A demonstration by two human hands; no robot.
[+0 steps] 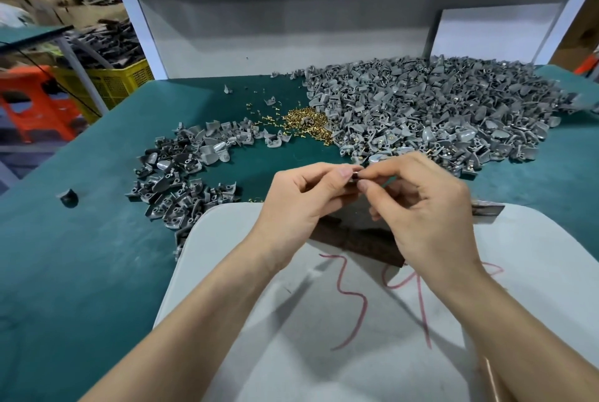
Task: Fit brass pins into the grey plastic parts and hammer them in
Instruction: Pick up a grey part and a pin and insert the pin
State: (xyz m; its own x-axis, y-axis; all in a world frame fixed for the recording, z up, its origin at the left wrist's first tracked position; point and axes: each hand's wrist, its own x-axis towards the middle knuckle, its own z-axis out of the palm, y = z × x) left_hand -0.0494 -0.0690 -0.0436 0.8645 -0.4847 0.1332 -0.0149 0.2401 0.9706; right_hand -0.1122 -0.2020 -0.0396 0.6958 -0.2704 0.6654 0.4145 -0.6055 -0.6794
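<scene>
My left hand (301,200) and my right hand (418,197) meet fingertip to fingertip above the near edge of the green table (81,239). Between them they pinch one small grey plastic part (355,176), mostly hidden by the fingers. Whether a brass pin is in it cannot be seen. A heap of brass pins (306,124) lies on the table behind the hands. A large pile of grey plastic parts (437,113) spreads to the back right. A smaller pile of grey parts (181,171) lies to the left.
A grey board (291,320) with red scribbles lies under my forearms. On it sits a dark brown block (366,241), partly under my right hand. One loose grey part (68,198) lies far left. A yellow crate (113,83) and an orange stool (35,103) stand beyond the table.
</scene>
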